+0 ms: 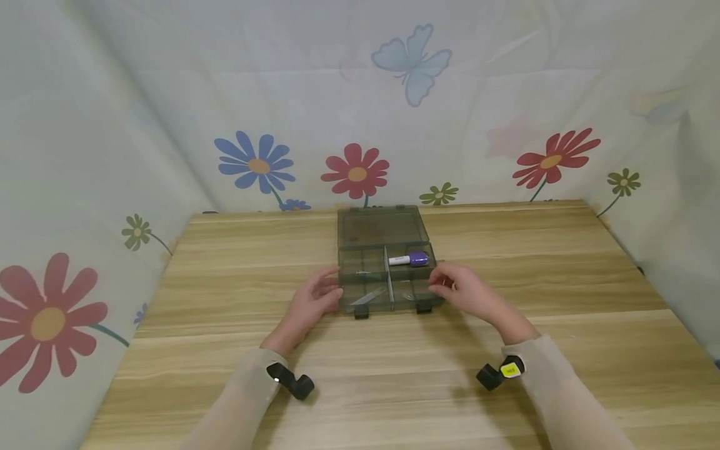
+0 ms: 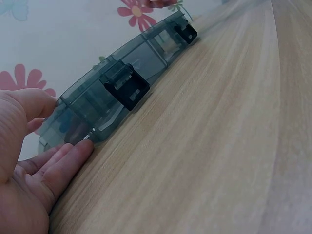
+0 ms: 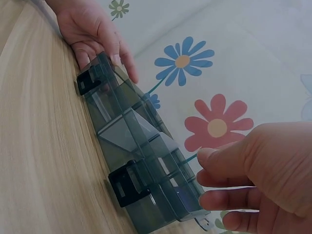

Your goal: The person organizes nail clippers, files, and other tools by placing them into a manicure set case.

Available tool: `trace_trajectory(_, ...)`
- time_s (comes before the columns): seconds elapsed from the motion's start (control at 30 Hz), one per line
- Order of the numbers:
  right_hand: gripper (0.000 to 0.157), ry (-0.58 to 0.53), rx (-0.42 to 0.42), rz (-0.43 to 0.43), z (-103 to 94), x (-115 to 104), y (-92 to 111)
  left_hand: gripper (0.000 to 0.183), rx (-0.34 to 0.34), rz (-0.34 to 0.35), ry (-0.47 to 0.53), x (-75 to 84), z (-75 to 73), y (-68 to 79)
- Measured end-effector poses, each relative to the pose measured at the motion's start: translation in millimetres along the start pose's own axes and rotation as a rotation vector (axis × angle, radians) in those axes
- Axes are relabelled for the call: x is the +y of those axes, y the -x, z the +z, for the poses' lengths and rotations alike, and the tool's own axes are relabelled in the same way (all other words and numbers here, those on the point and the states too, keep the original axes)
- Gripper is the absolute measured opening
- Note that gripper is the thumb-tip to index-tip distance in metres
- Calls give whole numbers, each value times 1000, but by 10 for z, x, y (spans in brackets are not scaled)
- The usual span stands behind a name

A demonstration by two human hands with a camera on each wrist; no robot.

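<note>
A see-through dark plastic compartment box (image 1: 364, 306) lies with its lid (image 1: 382, 226) folded back. A pale divider (image 1: 389, 281) splits it. In the back right compartment lies a white tube with a purple cap (image 1: 418, 259); a pale strip (image 1: 368, 296) sits in the front left one. My left hand (image 1: 309, 303) rests against the box's left side, its fingers (image 2: 70, 163) low along the wall. Beside the right rim is my right hand (image 1: 464, 289), fingers loosely bent; I cannot tell whether the fingertips (image 3: 207, 176) touch the box. Nothing shows in that hand.
Two black latches (image 2: 127, 87) hang at the box's front. The wooden table (image 1: 225, 387) meets a flower-print cloth (image 1: 472, 94) behind and at the sides. A black wrist device (image 1: 292, 381) is strapped on each sleeve.
</note>
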State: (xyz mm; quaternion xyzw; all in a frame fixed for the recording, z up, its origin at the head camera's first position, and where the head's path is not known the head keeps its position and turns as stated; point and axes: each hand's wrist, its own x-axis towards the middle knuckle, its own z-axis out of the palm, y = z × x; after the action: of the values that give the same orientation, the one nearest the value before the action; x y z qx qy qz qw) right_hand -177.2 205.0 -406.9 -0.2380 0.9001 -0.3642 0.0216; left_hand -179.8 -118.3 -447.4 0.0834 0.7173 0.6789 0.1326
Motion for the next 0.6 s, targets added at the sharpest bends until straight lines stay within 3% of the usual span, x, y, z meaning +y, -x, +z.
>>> trace_trajectory(0.17,5,0,25,-5,-18,21,54,54,11,3,4,-61,-13,-30)
trace_trajectory(0.6,5,-1,40,38,-84,73,169,53,2,-2,-6,-23,-7,-21)
